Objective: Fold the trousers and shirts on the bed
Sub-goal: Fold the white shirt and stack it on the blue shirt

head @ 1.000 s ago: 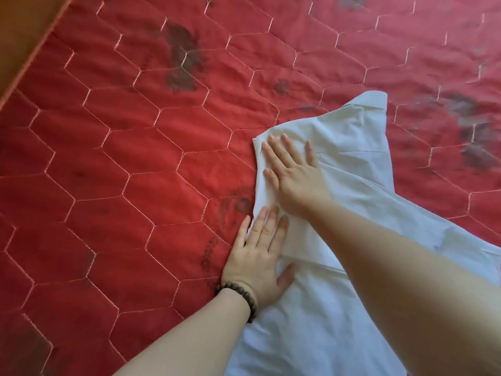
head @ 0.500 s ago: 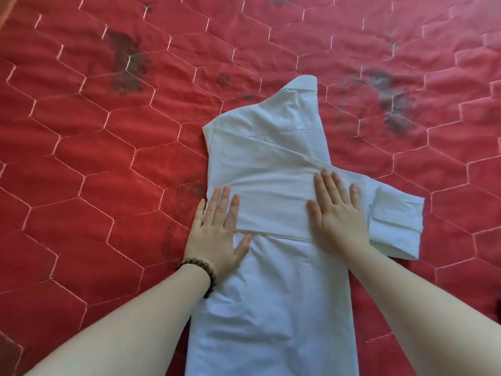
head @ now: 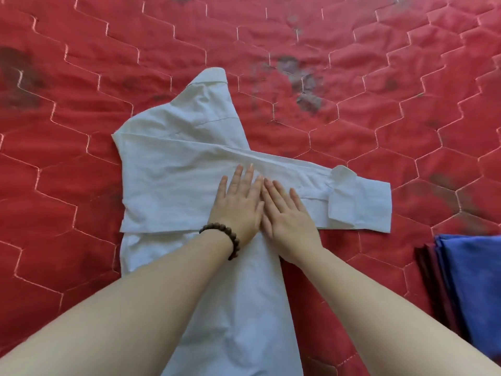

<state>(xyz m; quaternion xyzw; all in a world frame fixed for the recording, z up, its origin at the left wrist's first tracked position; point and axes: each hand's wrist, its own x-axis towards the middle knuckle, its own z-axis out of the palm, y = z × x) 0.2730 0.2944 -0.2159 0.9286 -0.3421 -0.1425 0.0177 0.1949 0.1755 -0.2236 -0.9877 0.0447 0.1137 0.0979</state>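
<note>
Both hands, left [head: 238,204] and right [head: 287,215], press flat, fingers straight, on the shirt [head: 168,183], gripping nothing. Its sleeve [head: 360,202] lies folded across, on the bed [head: 352,131].

A bed under a red hexagon-quilted cover [head: 81,164] carries a white long-sleeved shirt [head: 173,185] at centre frame and folded blue and maroon cloths [head: 471,283] at the right edge.

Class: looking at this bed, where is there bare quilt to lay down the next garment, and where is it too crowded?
Bare red quilt lies left of the white shirt and across the far side beyond its collar. The right is tighter: the sleeve cuff reaches out there, and a blue and maroon pile sits at the right edge. Both hands, left and right, press the shirt's middle.
</note>
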